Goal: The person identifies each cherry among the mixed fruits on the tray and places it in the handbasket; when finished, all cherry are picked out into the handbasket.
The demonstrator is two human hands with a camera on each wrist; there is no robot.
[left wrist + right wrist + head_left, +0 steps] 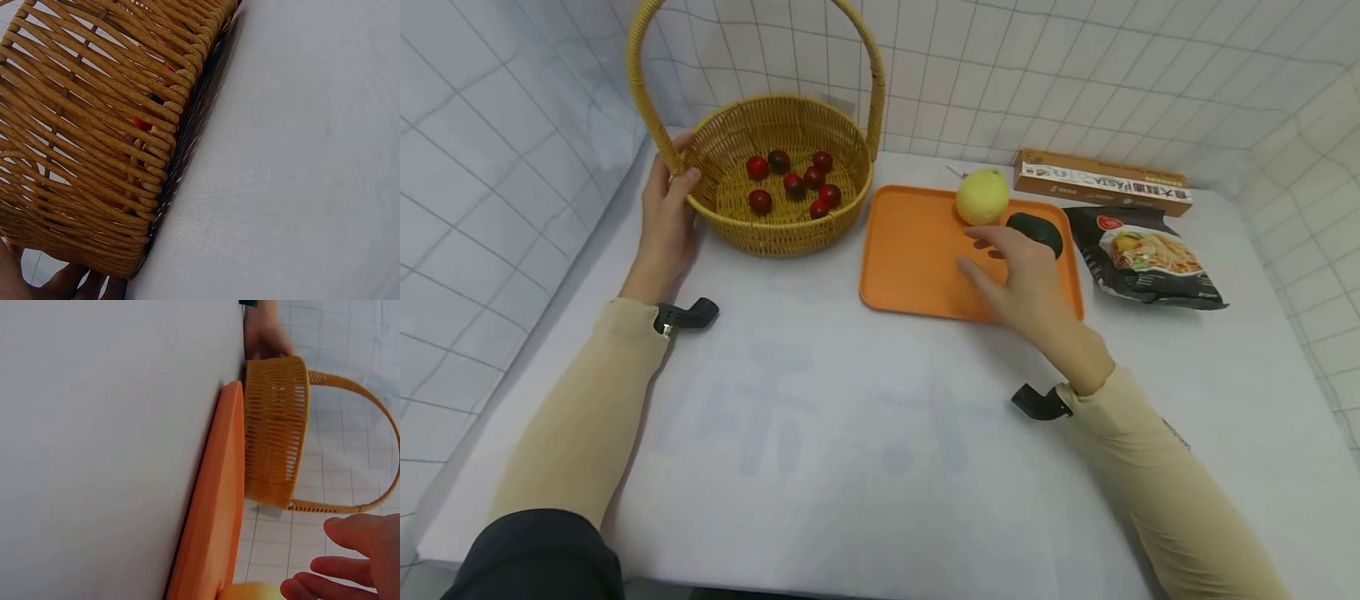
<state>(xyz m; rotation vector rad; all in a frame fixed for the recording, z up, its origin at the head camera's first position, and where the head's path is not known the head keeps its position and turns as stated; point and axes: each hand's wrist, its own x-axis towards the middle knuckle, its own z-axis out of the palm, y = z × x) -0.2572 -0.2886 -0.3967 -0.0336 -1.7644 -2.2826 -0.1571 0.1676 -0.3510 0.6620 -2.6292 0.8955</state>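
Note:
My left hand (670,200) grips a yellow wicker basket (775,242) at its left side, thumb over the rim by the foot of the handle and fingers around the outside. Several small dark red round fruits (760,201) lie inside the basket. Over an orange tray (910,250) hovers my right hand (1026,283), thumb and fingers apart and holding nothing. Just beyond its fingertips sits a yellow-green pear (982,197), at the tray's back edge. A dark green oval fruit or vegetable (1034,234) lies right of the pear, partly behind the hand.
A brown pasta box (1101,182) lies behind the tray at the right, against the back wall. In front of it is a black food packet (1150,258) with a noodle picture. White tiled-pattern walls (1075,75) enclose the white table (850,467) at the back and sides.

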